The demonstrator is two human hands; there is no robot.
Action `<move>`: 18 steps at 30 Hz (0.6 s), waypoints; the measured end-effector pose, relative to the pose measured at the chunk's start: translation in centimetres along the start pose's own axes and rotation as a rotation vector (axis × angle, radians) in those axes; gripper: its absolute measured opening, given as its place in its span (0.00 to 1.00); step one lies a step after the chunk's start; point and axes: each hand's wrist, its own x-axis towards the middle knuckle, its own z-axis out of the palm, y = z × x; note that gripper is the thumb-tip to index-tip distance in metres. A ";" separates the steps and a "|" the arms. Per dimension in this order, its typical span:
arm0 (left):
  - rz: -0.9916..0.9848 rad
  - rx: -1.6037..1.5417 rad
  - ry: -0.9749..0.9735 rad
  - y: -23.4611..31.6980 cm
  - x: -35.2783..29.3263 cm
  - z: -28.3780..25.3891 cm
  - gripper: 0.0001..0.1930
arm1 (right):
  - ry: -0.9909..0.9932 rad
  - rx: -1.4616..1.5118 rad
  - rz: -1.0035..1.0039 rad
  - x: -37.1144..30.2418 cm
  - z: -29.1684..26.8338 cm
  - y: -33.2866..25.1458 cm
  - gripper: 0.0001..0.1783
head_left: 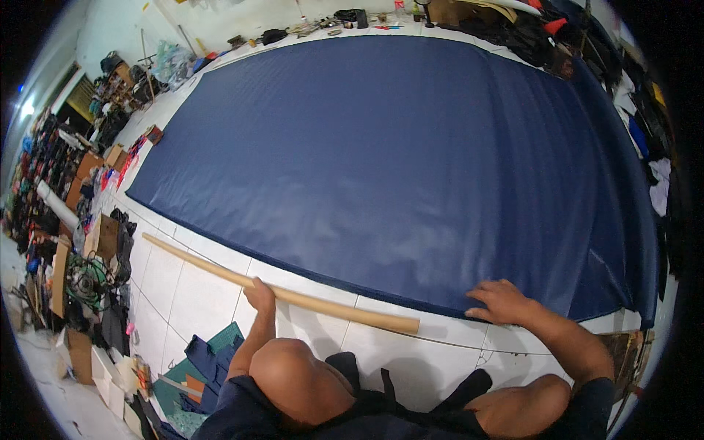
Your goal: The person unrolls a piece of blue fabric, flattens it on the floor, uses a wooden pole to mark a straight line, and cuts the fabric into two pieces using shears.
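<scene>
A large sheet of dark blue material (pixel 367 154) is spread over the white tiled floor in front of me. Along its near edge, slightly apart from it, runs a long tan cardboard tube (pixel 334 306). My left hand (pixel 259 295) is closed around the tube near its middle, and the fingers on the far side are partly hidden. On the right, my right hand (pixel 499 301) lies on the near edge of the sheet with its fingers spread, holding nothing. At the sheet's right side the material forms a long fold or roll (pixel 636 220).
By my left knee a green mat (pixel 170 392) carries dark blue scraps (pixel 209 367). Cardboard boxes (pixel 103 235), a coiled green cable (pixel 86 282) and clutter line the left. Small tools and bottles (pixel 400 10) stand along the far wall. A wooden piece (pixel 622 352) sits at the near right.
</scene>
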 end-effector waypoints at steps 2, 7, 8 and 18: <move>-0.008 -0.142 0.071 3.7 0.0 0.4 0.31 | 0.097 0.026 -0.125 1.4 -4.3 -4.5 0.40; 0.079 -0.471 -0.065 8.5 1.7 2.2 0.31 | 0.480 -0.202 -0.386 11.8 -4.9 -13.3 0.41; 0.058 -0.512 -0.139 10.3 0.5 4.1 0.31 | 0.442 -0.109 -0.269 13.4 -3.9 -14.3 0.39; 0.664 0.535 -0.202 9.7 -1.2 6.0 0.40 | 0.566 -0.047 0.054 20.0 5.5 -12.3 0.28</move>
